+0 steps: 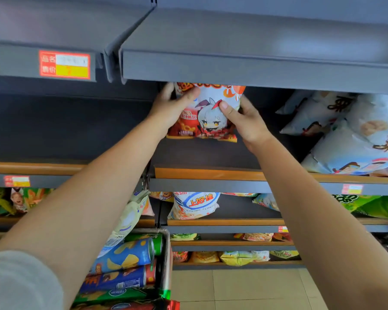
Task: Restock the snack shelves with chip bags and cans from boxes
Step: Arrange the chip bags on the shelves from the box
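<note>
A red and white chip bag (pixel 207 115) with a cartoon figure stands upright on the dark shelf (pixel 208 173) at the middle of the view. My left hand (pixel 170 106) grips its upper left edge and my right hand (pixel 244 119) grips its right side. The bag's top is hidden behind the grey shelf above (pixel 255 70). Below my left arm, a cardboard box (pixel 166 260) holds several chip cans (pixel 123 256) lying on their sides and a pale bag (pixel 130 218).
Large white snack bags (pixel 354 135) lean on the same shelf at the right. The left part of this shelf is bare. Lower shelves carry more bags, among them a white and blue one (pixel 195 204) and green ones (pixel 376 205). Tan floor tiles (pixel 238 287) lie below.
</note>
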A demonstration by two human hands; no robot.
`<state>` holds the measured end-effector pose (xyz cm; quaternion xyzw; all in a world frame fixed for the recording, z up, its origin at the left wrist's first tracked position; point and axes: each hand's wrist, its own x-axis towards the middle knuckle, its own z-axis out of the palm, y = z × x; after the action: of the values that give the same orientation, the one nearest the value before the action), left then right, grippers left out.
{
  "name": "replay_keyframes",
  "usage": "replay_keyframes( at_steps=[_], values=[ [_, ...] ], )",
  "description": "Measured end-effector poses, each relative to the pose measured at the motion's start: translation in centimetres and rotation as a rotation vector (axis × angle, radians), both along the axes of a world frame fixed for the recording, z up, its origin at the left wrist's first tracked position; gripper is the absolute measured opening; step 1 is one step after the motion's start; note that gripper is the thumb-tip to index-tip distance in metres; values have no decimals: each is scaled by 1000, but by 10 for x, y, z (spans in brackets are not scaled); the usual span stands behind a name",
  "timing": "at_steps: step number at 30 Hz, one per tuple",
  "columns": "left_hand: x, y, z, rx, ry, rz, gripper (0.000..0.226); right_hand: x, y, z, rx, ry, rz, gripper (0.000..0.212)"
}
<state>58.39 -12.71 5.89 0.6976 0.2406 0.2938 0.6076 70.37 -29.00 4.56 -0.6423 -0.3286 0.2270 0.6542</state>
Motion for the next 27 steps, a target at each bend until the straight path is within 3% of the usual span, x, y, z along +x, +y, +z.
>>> replay_keyframes(
  at_steps=[3,6,8,11,14,19,21,23,25,27],
  values=[
    [2,1,4,154,69,61,53,0,10,1,0,-48,-38,41],
    [-2,-7,-6,153,151,-36,66,4,15,-6,-37,-66,-70,57],
    [-3,-9,-20,158,214,-102,76,5,15,-10,-87,-89,-61,57],
    [-6,-8,-25,102,245,-77,76,4,17,-9,-170,-118,-41,50],
    [-9,-8,-21,71,273,-79,75,-2,18,-5,-234,-114,-49,59],
    [-36,-15,-15,109,326,-6,92,-39,4,4,-306,-123,-330,78],
    [-62,-24,-11,114,277,95,78,-71,-9,5,-207,-197,-498,64],
    [-98,-39,-6,136,123,170,41,-114,-24,4,-36,-255,-597,38],
    [-141,-56,-8,134,31,173,18,-163,-33,-4,39,-223,-548,15],
    [-192,-67,-21,107,51,141,18,-218,-31,-24,-58,-153,-350,17]
  ],
)
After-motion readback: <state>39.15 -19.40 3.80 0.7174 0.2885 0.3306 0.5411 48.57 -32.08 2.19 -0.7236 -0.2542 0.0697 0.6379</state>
